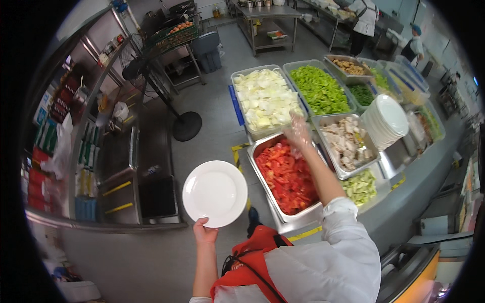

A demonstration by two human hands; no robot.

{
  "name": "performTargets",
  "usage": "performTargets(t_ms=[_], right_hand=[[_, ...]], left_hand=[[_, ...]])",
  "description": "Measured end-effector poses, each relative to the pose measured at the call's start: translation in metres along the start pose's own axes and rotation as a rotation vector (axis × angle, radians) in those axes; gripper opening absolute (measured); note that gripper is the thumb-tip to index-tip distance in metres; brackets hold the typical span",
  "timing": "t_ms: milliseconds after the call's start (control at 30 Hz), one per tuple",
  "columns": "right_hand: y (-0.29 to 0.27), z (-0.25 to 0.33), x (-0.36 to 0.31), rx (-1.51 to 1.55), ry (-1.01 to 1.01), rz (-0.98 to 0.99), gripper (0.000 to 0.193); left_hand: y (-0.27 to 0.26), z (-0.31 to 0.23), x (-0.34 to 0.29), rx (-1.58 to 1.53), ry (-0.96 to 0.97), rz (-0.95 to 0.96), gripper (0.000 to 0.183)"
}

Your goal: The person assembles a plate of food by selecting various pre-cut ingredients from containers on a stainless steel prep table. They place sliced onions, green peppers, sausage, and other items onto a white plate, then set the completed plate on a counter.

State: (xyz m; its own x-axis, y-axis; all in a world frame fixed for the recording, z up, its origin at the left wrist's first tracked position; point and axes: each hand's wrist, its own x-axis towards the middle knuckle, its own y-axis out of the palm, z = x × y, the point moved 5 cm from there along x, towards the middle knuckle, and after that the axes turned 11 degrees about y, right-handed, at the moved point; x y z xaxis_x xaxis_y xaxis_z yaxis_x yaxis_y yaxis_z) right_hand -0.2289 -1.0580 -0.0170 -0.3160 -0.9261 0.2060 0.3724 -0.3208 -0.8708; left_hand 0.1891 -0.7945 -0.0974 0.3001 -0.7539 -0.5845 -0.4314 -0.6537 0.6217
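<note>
My left hand [205,233] grips the near rim of a round white plate [214,192], with nothing on the plate. In a clear plastic glove, my right hand [298,133] hangs over the far end of a steel pan of chopped red tomatoes [286,179]. Its fingertips point at the near edge of a clear tub of pale cut onion [265,98]; motion blurs them, so their grip cannot be made out. Right of that hand sits a steel pan of pale cut pieces [345,144]. Behind it stands a tub of chopped green lettuce [321,87].
A stack of white plates [385,121] rises at the right, near pale green chopped vegetables [359,187]. Further tubs line the back right. A black fan [187,125] stands on the floor at left, beside steel shelving [116,151]. Two people work at the far right.
</note>
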Motion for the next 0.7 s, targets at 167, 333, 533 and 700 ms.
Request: performTargets(t_ms=[167, 333, 533, 700], right_hand=[[0.071, -0.005, 0.084, -0.175, 0.250, 0.241, 0.067], [0.087, 0.007, 0.100, -0.232, 0.211, 0.228, 0.056], [0.096, 0.010, 0.112, -0.163, 0.216, 0.176, 0.054], [0.096, 0.007, 0.112, -0.057, 0.266, 0.183, 0.053]], left_hand=[[0.047, -0.034, 0.049, 0.141, -0.031, 0.020, 0.061], [0.087, -0.050, 0.105, 0.175, -0.041, 0.022, 0.060], [0.161, -0.047, 0.181, 0.200, -0.165, 0.141, 0.061], [0.240, -0.026, 0.252, 0.284, -0.317, 0.287, 0.064]])
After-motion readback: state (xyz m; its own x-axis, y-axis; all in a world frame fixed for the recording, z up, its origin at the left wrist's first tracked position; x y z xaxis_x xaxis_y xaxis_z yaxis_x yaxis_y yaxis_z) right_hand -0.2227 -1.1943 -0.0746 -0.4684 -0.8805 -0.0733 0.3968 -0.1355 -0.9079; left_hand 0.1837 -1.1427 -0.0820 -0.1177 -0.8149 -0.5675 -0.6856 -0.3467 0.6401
